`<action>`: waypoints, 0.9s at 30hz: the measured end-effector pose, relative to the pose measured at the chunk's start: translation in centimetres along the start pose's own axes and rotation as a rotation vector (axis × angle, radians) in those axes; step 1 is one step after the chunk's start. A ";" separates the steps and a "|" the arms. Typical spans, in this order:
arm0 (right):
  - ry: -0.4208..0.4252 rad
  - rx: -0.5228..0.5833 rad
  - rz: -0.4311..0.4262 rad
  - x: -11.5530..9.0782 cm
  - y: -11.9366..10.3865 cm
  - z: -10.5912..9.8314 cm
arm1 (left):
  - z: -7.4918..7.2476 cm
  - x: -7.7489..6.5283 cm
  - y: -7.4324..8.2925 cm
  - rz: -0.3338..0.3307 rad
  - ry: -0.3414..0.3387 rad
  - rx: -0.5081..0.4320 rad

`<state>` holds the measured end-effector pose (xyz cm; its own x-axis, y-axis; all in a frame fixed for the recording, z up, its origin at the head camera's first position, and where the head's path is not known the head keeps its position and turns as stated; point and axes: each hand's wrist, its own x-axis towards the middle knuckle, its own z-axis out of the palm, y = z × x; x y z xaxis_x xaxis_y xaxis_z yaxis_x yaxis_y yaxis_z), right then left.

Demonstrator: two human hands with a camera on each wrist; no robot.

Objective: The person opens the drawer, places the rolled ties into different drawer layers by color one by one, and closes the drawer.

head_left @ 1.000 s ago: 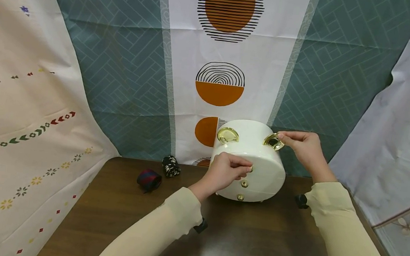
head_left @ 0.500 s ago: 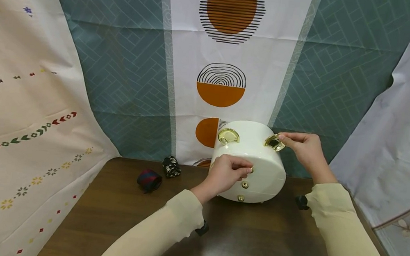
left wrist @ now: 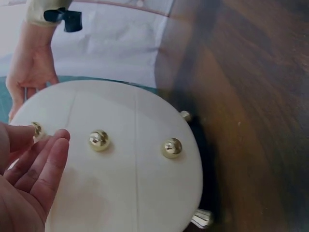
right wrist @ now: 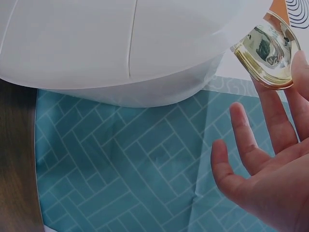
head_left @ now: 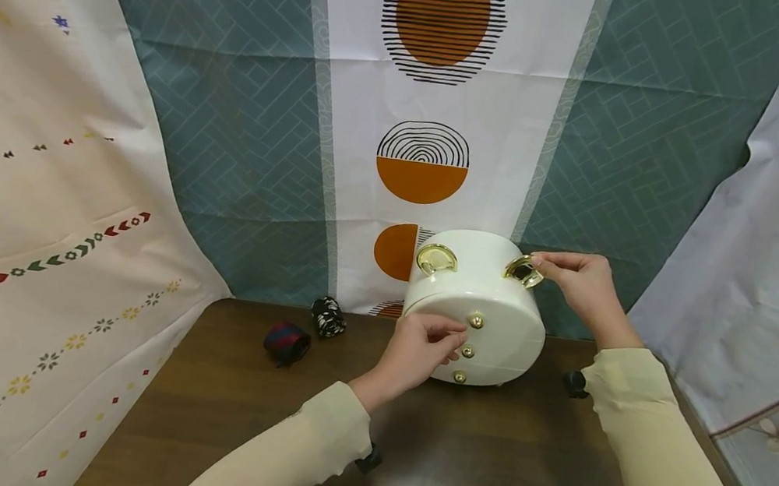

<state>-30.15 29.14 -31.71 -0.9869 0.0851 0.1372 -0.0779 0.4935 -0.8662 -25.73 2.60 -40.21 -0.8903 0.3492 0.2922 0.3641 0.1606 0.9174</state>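
Right hand (head_left: 576, 283): partly closed; thumb and forefinger pinch the outer rim of the right gold ear (head_left: 522, 273) on the white oval-fronted drawer cabinet (head_left: 508, 333); ring and little fingers spread clear of the rim.
Left hand (head_left: 417, 349): thumb parted from loosely bent fingers, nothing held; fingertips just beside the upper knob (head_left: 477, 321), in front of the cabinet face.
Backdrop cloth (head_left: 232, 126): teal side panels with a pale brick-like pattern; white central strip printed with orange-and-black circle and semicircle motifs.
Side cloth (head_left: 47, 210): cream, left of the backdrop; rows of coloured flower and arrow motifs.
Tabletop (head_left: 482, 455): dark brown, wood-grained.
Sleeves (head_left: 660, 433): cream, one on each forearm; a black wrist device (head_left: 575, 384) shows at the right cuff.
Drawer cabinet position: upright at the far side of the tabletop, right of centre, in front of the backdrop; seam lines cross its front.
Striped rolled tie (head_left: 287, 343): dark red and blue, on the tabletop, left of the cabinet.
Patterned rolled tie (head_left: 328, 316): black and white, near the striped one, between it and the cabinet.
Left gold ear (head_left: 437, 259): on the cabinet top, mirror-finished.
Middle knob (head_left: 468, 351) and lower knob (head_left: 459, 376): gold, round, below the upper one.
Feet (left wrist: 202, 218): gold, under the cabinet.
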 end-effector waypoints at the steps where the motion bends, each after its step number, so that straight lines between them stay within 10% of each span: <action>1: -0.002 0.002 0.000 0.0 0.0 0.0 | 0.0 0.0 -0.1 -0.009 -0.007 0.009; 27: -0.004 0.026 -0.017 0.2 0.3 0.0 | 1.4 1.2 -2.1 -0.073 -0.065 0.087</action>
<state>-30.37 29.34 -31.93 -0.9860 0.0729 0.1501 -0.0984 0.4726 -0.8758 -27.15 3.93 -42.15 -0.8969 0.3921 0.2046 0.3235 0.2662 0.9080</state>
